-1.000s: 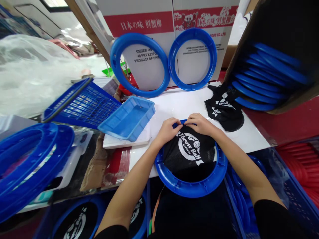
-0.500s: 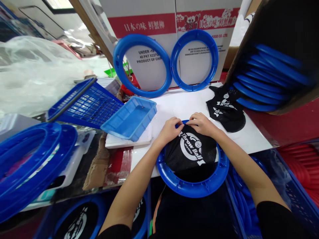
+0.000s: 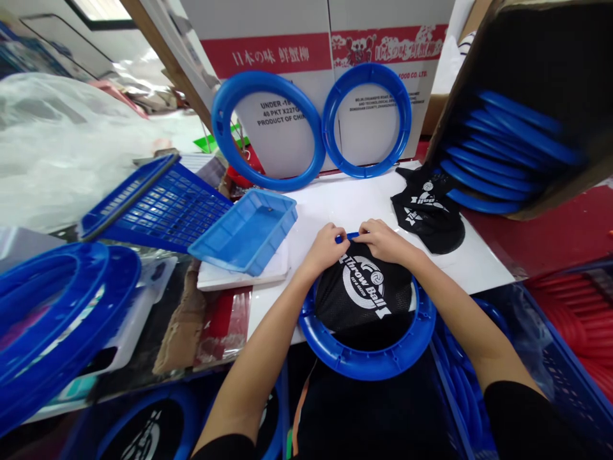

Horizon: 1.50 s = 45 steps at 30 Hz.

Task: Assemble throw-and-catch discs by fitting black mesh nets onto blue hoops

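Both hands (image 3: 327, 248) (image 3: 382, 241) hold black mesh (image 3: 325, 300) at the blue ring (image 3: 366, 365).

A workshop, evidently: identical blue rings (image 3: 502, 156) stacked in a carton (image 3: 565, 48) at right, red parts (image 3: 558, 319) massed nearer, more rings (image 3: 89, 319) piled at left.

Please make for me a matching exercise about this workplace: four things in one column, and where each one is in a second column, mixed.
1. Left hand
2. Light blue tray
3. Loose black mesh
4. Standing blue rings

A. Lying limp on the white sheet
B. Leaning against the printed carton
C. At the far rim of the front blue ring
D. On a flat white block

Pairs: 1-C, 2-D, 3-A, 4-B.
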Each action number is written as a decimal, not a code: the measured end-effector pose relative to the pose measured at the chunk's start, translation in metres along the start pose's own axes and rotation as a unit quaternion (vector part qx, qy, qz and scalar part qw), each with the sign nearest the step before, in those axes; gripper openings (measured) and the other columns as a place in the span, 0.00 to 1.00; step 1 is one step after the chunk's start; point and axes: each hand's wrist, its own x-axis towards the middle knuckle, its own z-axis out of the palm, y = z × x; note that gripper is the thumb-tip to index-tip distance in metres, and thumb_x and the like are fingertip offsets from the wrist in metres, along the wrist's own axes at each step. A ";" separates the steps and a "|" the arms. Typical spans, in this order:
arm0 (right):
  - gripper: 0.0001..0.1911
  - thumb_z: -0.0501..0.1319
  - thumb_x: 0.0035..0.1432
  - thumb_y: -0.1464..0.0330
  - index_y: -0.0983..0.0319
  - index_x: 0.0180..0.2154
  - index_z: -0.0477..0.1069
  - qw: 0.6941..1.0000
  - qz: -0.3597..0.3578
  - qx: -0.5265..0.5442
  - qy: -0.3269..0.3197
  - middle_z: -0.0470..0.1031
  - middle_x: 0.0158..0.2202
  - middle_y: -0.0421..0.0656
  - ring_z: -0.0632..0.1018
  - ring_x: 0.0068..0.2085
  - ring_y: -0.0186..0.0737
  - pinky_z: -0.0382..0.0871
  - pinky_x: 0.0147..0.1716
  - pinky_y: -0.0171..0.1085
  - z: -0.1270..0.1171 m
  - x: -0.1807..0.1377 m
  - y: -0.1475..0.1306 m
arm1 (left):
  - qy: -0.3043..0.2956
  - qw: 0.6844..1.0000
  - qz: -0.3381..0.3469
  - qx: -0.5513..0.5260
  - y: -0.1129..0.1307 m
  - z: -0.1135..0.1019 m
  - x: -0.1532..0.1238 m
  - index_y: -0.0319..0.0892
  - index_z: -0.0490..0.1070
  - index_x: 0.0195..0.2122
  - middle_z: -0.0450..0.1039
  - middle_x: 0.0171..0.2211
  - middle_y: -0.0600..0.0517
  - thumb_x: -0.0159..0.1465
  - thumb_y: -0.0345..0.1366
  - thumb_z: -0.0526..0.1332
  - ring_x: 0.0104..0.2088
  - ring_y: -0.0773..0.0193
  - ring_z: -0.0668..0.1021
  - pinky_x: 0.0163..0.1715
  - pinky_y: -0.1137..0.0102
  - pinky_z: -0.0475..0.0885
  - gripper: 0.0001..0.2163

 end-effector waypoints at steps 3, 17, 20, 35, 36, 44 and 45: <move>0.21 0.56 0.64 0.80 0.60 0.47 0.84 1.000 0.000 0.020 -0.001 0.76 0.41 0.50 0.72 0.43 0.48 0.67 0.45 0.47 0.001 -0.001 0.003 | -0.020 1.000 -0.012 -0.012 -0.004 -0.001 0.003 0.43 0.74 0.28 0.68 0.32 0.52 0.60 0.29 0.62 0.40 0.56 0.77 0.47 0.62 0.73 0.04; 0.16 0.56 0.69 0.69 0.59 0.49 0.82 0.995 0.064 0.057 0.052 0.78 0.50 0.52 0.77 0.53 0.53 0.73 0.55 0.55 -0.030 -0.020 0.019 | -0.045 0.991 0.087 0.086 -0.005 -0.015 -0.020 0.43 0.75 0.55 0.74 0.54 0.42 0.69 0.29 0.59 0.55 0.51 0.78 0.60 0.57 0.73 0.15; 0.16 0.54 0.68 0.69 0.61 0.46 0.81 0.986 0.139 0.004 0.097 0.78 0.50 0.54 0.77 0.51 0.56 0.72 0.56 0.57 -0.042 -0.029 0.034 | -0.043 0.975 -0.035 0.215 0.016 -0.023 -0.026 0.40 0.71 0.61 0.73 0.56 0.37 0.71 0.31 0.56 0.53 0.43 0.80 0.52 0.53 0.76 0.18; 0.08 0.71 0.58 0.61 0.57 0.37 0.79 0.965 0.239 0.045 -0.100 0.64 0.70 0.50 0.55 0.74 0.68 0.44 0.72 0.69 -0.057 -0.038 0.014 | -0.140 0.964 0.005 0.227 0.019 -0.066 -0.042 0.44 0.76 0.30 0.81 0.30 0.47 0.75 0.47 0.55 0.36 0.53 0.83 0.38 0.64 0.73 0.20; 0.06 0.71 0.59 0.63 0.58 0.37 0.79 0.966 0.232 0.048 -0.103 0.64 0.70 0.50 0.55 0.74 0.68 0.46 0.71 0.69 -0.052 -0.035 0.010 | -0.105 0.973 0.029 0.204 0.016 -0.062 -0.039 0.44 0.77 0.32 0.81 0.32 0.47 0.74 0.47 0.57 0.37 0.54 0.82 0.40 0.64 0.74 0.18; 0.03 0.72 0.58 0.70 0.57 0.34 0.81 0.975 0.090 0.148 -0.140 0.63 0.72 0.45 0.53 0.76 0.64 0.53 0.71 0.68 -0.035 -0.026 0.002 | -0.088 0.972 0.192 0.102 -0.018 -0.028 -0.021 0.43 0.80 0.48 0.66 0.68 0.38 0.70 0.45 0.64 0.66 0.42 0.70 0.66 0.45 0.66 0.13; 0.03 0.72 0.58 0.70 0.57 0.34 0.81 0.974 0.076 0.158 -0.141 0.63 0.72 0.44 0.54 0.76 0.64 0.52 0.72 0.68 -0.033 -0.025 0.000 | -0.095 0.971 0.196 0.101 -0.018 -0.026 -0.022 0.44 0.81 0.47 0.66 0.68 0.39 0.70 0.45 0.65 0.66 0.42 0.70 0.67 0.44 0.65 0.13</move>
